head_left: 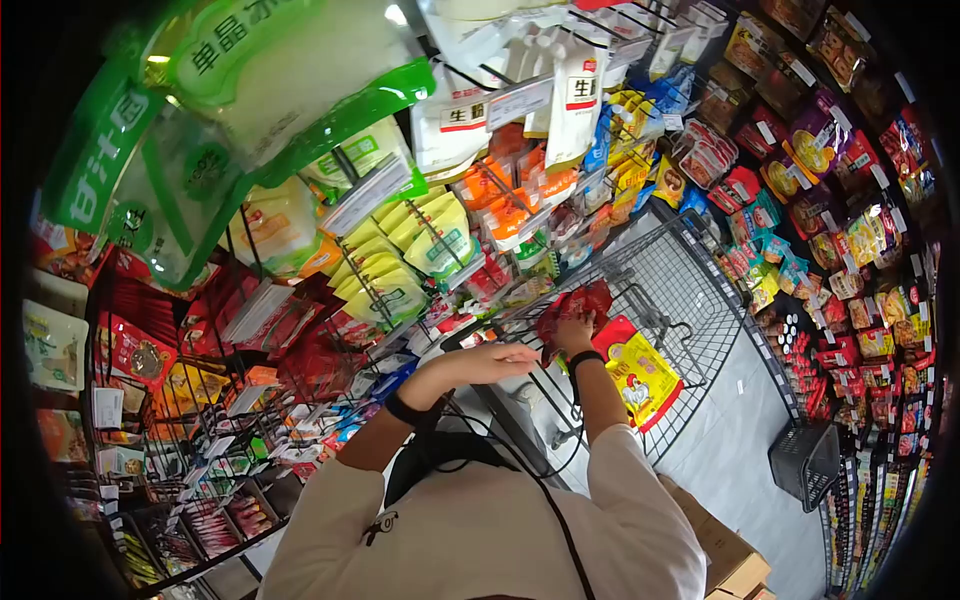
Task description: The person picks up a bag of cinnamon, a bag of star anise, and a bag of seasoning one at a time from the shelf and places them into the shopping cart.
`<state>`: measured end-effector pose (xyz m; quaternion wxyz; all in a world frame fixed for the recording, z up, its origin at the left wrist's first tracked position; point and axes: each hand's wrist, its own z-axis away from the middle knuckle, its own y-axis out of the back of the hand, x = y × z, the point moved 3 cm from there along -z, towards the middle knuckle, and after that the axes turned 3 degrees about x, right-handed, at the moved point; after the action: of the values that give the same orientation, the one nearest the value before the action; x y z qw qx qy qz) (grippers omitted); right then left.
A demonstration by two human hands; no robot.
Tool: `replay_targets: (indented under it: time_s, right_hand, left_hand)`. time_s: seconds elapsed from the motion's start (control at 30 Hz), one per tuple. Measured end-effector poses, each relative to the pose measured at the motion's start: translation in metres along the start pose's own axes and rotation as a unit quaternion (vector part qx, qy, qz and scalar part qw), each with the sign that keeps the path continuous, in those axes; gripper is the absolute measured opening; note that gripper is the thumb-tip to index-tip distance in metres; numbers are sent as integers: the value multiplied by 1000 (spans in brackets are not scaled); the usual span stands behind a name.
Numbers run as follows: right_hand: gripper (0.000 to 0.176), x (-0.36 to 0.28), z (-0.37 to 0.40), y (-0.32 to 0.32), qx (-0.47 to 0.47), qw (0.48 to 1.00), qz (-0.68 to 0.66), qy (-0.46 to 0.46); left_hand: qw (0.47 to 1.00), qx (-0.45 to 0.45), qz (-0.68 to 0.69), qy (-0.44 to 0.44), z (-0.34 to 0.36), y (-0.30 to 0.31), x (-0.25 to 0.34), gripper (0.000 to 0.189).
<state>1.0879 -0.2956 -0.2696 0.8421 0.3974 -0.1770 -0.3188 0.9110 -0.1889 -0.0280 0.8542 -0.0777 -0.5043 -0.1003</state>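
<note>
My right hand (573, 332) is closed on a dark red packet (590, 300) over the near end of a wire shopping cart (700, 290). Its fingertips are partly hidden against the packet, whose contents I cannot make out. Beside that hand, a yellow and red bag (650, 375) with a cartoon chicken on it lies in the cart. My left hand (490, 362) is held out flat, fingers stretched toward the red packet, apart from it and with nothing in it. Both wrists wear black bands.
Hooks full of hanging packets line the left, with a large green and white bag (270, 90) close overhead and yellow-green packets (440, 235) below. Packed shelves (850, 240) run along the right. A dark basket (805, 462) and cardboard boxes (720, 545) stand on the floor.
</note>
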Motion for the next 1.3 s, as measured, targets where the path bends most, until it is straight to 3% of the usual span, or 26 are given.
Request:
replay_targets:
  time_s: [0.23,0.37,0.4,0.43,0.5,0.6,0.7,0.73,0.77,0.8,0.83,0.9,0.97,1.03,1.1,1.17,1.23,1.3]
  right_hand:
    - [52,-6,22,18,-6,1000,13,24]
    - [43,-11,45,44,11,992,-112,61]
    - [39,-13,47,47,68,983,-151,85]
    - [41,-15,48,58,25,968,-206,143]
    - [43,-20,64,78,81,944,-281,155]
    - [42,-60,135,152,184,925,-276,188]
    - [38,-104,159,180,288,856,-273,331]
    - [37,-125,168,189,248,871,-276,322]
    - [36,-143,177,194,247,851,-291,361]
    - [35,-166,194,208,189,851,-318,372]
    - [35,-190,210,224,129,849,-343,380]
    - [35,-224,213,239,127,852,-326,390]
    - [37,-261,221,257,89,861,-325,381]
    - [36,-299,237,273,108,855,-329,386]
    - [39,-334,220,267,117,817,-332,457]
    - [45,-371,205,262,43,837,-347,420]
    - [58,-401,176,246,85,801,-393,443]
    - [63,-423,166,235,69,761,-478,433]
  left_hand:
    - [970,177,158,-57,120,27,-6,39]
    - [937,292,188,-48,183,42,-24,38]
    - [925,314,207,-50,195,46,-36,40]
    - [911,340,227,-53,206,49,-46,41]
    - [880,386,269,-58,227,55,-63,43]
    - [857,439,263,-52,255,61,-76,51]
    - [832,487,255,-73,277,74,-103,54]
    - [817,511,252,-84,283,79,-117,52]
    - [802,535,249,-95,289,84,-132,50]
    - [814,561,147,-32,297,97,-146,42]
    - [805,563,171,-75,310,100,-155,40]
    - [781,565,215,-155,332,101,-170,36]
    - [728,644,211,-108,352,105,-185,38]
    - [669,713,203,-58,371,114,-198,40]
    - [665,711,207,-99,373,130,-234,56]
    - [637,726,217,-139,377,138,-246,62]
    - [644,711,226,-169,379,145,-253,63]
    - [652,689,214,-232,377,147,-251,62]
